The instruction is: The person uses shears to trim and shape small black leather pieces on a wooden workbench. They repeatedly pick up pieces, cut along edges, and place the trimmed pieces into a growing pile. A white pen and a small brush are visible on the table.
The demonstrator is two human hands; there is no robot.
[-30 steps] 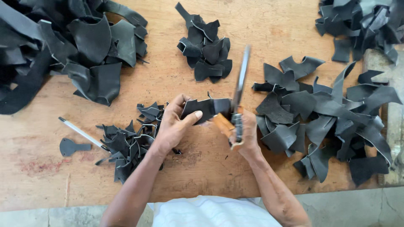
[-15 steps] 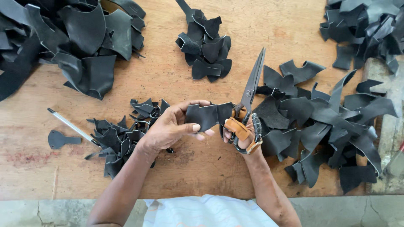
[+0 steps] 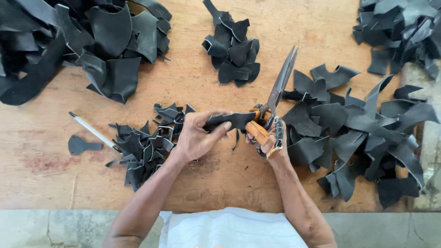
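My left hand (image 3: 198, 137) grips a flat black leather piece (image 3: 232, 121) over the middle of the wooden table (image 3: 183, 87). My right hand (image 3: 270, 138) holds large scissors (image 3: 275, 98) by their tan-wrapped handles, the long blades pointing up and away to the right. The leather piece reaches the scissors near the pivot. A thin black strip hangs under the piece.
Small black offcuts (image 3: 142, 144) lie left of my left hand, with a white pen (image 3: 92, 131) and a key-shaped black template (image 3: 81, 145) beside them. Heaps of black leather sit at top left (image 3: 92, 41), top centre (image 3: 234, 50), right (image 3: 358, 128) and top right (image 3: 399, 32).
The scissors have tilted from near upright to leaning right. Both hands have shifted slightly right, and the leather piece has turned flatter between them.
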